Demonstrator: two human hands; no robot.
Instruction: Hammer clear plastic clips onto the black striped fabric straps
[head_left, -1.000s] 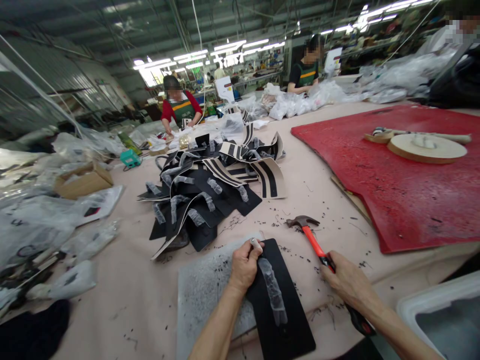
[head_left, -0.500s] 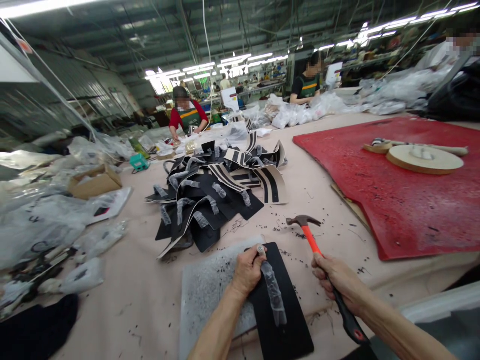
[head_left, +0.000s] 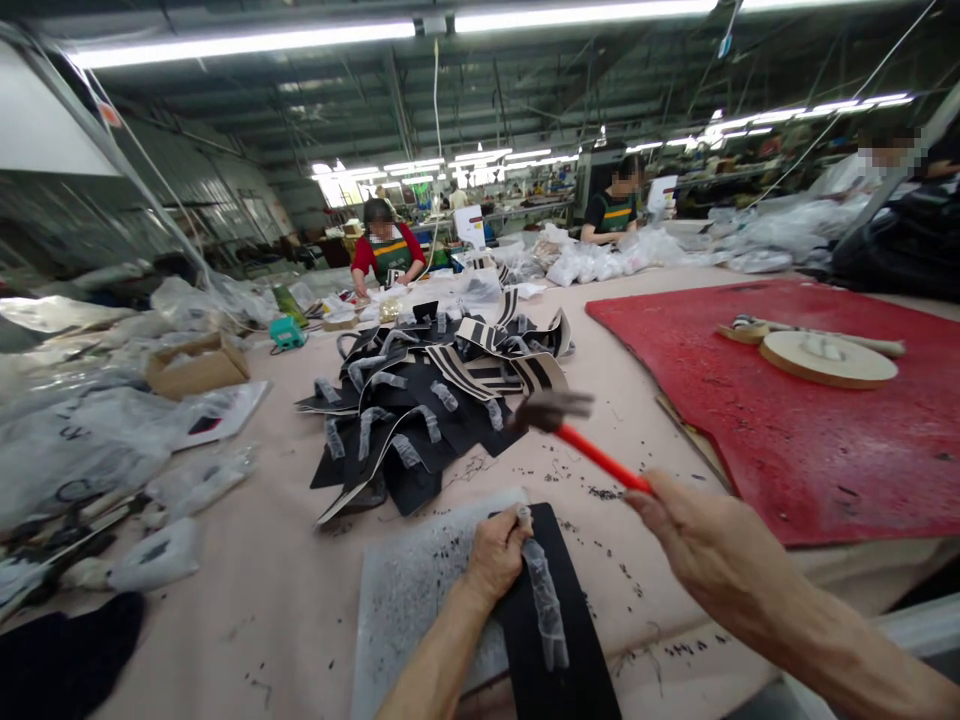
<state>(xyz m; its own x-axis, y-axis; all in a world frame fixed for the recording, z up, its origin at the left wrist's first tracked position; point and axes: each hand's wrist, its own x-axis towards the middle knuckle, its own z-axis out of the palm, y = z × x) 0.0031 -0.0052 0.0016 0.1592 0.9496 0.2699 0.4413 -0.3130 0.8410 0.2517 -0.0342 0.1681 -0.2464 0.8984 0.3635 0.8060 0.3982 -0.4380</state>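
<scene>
My left hand (head_left: 495, 555) is closed round a short metal punch (head_left: 523, 514), whose top end shows above the fingers. It rests at the upper end of a black panel (head_left: 583, 650). A handle strap (head_left: 546, 605) wrapped in clear plastic runs along that panel. Under the panel's left side lies a pale, pitted board (head_left: 409, 580). Raised to the right, my right hand (head_left: 705, 535) grips a claw hammer (head_left: 600, 457) by its orange and black handle. The hammer's head is blurred and hangs in the air above and beyond the punch.
Beyond the board lies a pile of black panels (head_left: 442, 420) with wrapped handles and striped pieces. A red sheet (head_left: 795, 450) on the right carries a tape roll (head_left: 829, 360). Plastic bags and a cardboard box (head_left: 199, 368) fill the left. Two co-workers sit across the table; small black bits are scattered about.
My right hand has lifted the hammer, swinging its head up and left from beside the panel. My left hand stays on the punch. The camera view has tilted up slightly.
</scene>
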